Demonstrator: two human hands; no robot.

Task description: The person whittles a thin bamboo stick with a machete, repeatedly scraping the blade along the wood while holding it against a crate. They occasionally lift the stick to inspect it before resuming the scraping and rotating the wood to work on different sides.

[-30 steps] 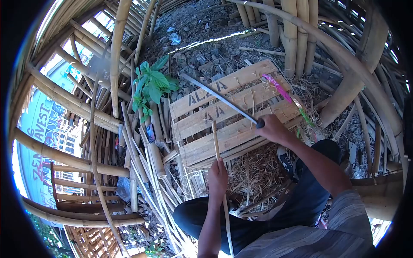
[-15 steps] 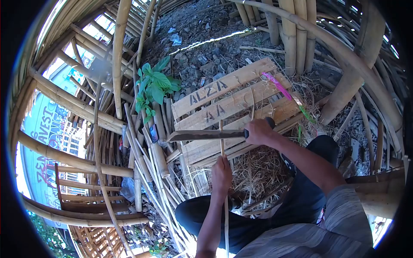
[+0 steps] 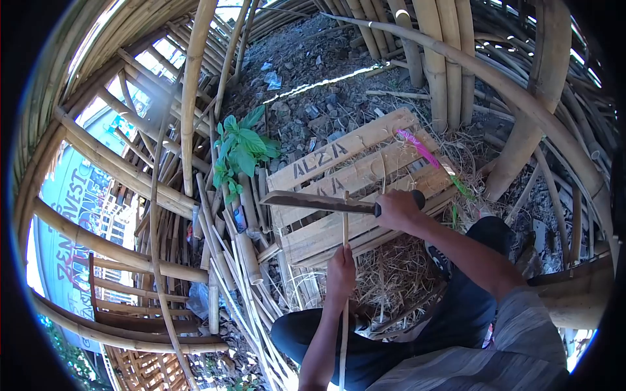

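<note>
My right hand [image 3: 399, 210] is wrapped round the dark handle of a machete [image 3: 313, 201]. Its long blade points left and lies across the upper end of a thin bamboo strip [image 3: 345, 228]. My left hand [image 3: 341, 268] grips that strip below the blade, and the strip's lower part runs down past my forearm and over my leg. Behind the blade stands a slatted wooden crate [image 3: 365, 163] with black stencilled letters, its slats close to the strip's tip. Pale curled shavings cling to the crate's top.
Straw-like shavings [image 3: 398, 280] pile up before my legs. Long split bamboo strips [image 3: 244, 287] lie at the left, near a leafy green plant [image 3: 242, 146]. A pink ribbon [image 3: 420, 147] hangs over the crate's right corner. Bamboo posts [image 3: 443, 65] and rubble surround the spot.
The machete's tip has swung up, so the blade now slants, and my right hand has shifted slightly right and down. My left hand still holds the strip. The view has tilted a little.
</note>
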